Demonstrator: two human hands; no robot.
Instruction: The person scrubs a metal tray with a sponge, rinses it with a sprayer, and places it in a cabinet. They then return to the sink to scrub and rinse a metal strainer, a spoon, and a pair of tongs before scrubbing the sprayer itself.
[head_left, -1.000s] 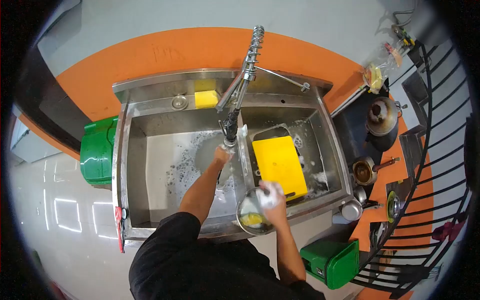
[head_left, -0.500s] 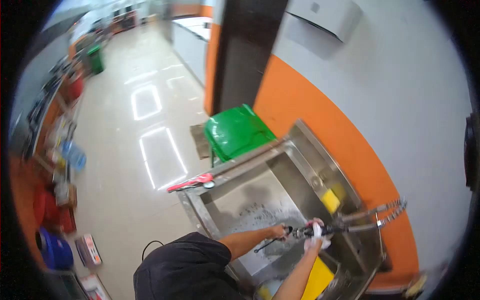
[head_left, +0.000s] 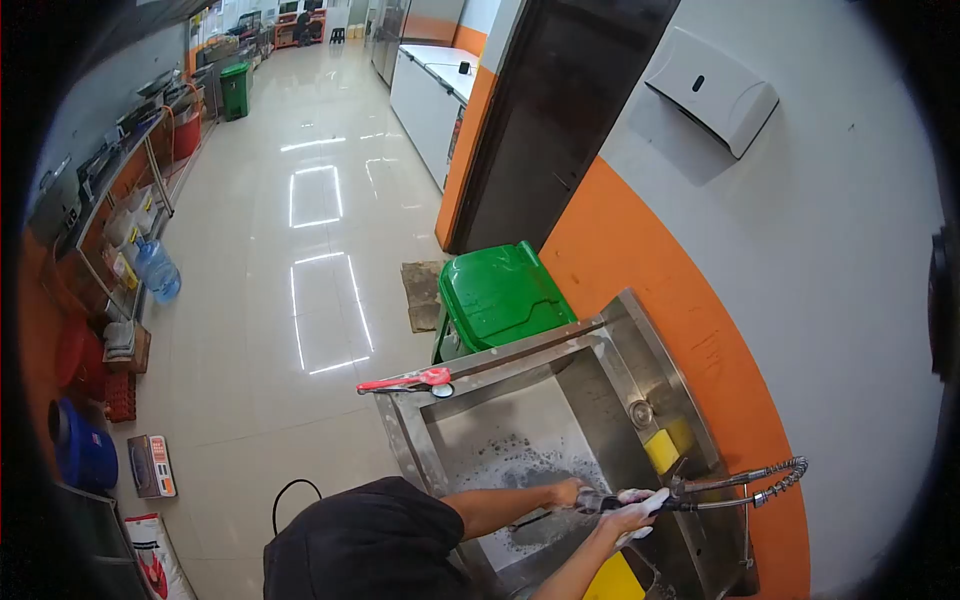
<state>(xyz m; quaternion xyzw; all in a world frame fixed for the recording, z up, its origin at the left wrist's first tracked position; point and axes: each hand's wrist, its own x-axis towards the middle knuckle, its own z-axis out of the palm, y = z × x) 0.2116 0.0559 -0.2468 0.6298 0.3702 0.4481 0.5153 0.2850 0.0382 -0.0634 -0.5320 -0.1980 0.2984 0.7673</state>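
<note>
Over the basin of the steel sink (head_left: 575, 385), my left hand (head_left: 567, 493) is closed on a thin dark utensil (head_left: 532, 520); its kind I cannot make out. My right hand (head_left: 632, 514), white with suds, is closed around the dark handle of the spray faucet (head_left: 683, 505). Between the two hands shows a greyish, shiny part, close to the left fingers. Foamy water (head_left: 520, 465) covers part of the basin floor. Just below my right wrist lies a flat yellow piece (head_left: 615, 580), partly hidden by the forearm.
A yellow sponge (head_left: 661, 451) rests on the sink's back ledge. On the left rim lie a red-handled tool (head_left: 408, 382) and a small round piece. Beyond stands a green lidded bin (head_left: 505, 298). A paper dispenser (head_left: 712, 92) hangs on the wall. Shelving with containers lines the left.
The view has shifted and sharpened, so the sink sits lower in it. Both hands remain close together over the basin; my right hand now looks more stretched along the faucet handle.
</note>
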